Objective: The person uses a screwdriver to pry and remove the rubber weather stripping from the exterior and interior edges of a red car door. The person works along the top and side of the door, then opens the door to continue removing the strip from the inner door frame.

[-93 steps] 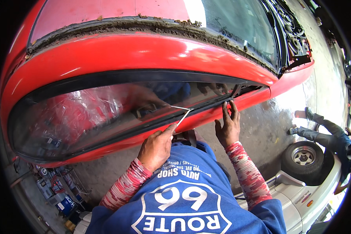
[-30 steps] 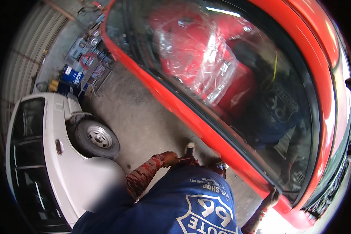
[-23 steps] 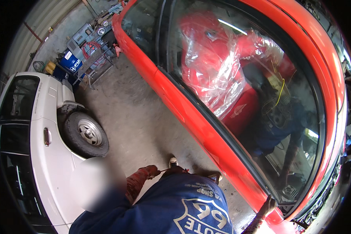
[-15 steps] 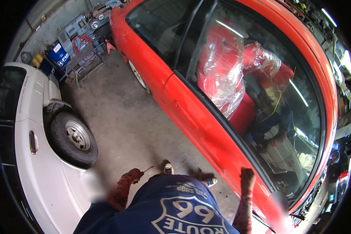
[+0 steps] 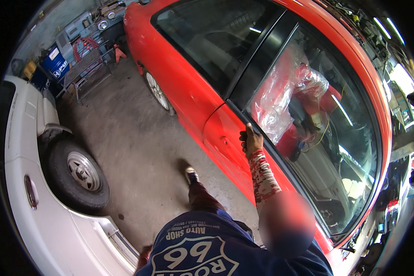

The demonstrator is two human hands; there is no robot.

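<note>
My right hand, in a red-and-white camouflage sleeve, is raised at the red car's door, just below the side window. Its thumb points up and the fingers look curled. Something dark shows at the fingers, too small to name. Whether the hand touches the door I cannot tell. To its left is a small round lock or handle spot on the door panel. Of my left arm only a bit of red sleeve shows at the lower edge; the hand is hidden. Behind the glass, red seats wear clear plastic.
A white vehicle with a bare-looking wheel stands on the left. Concrete floor lies between the cars. At the far left are a metal step frame, a blue drum, a red jack stand and grey machinery.
I have stepped along the red car toward its rear. My right hand has moved forward and left along the door. My left hand, with a thin reddish tool, has dropped out of sight.
</note>
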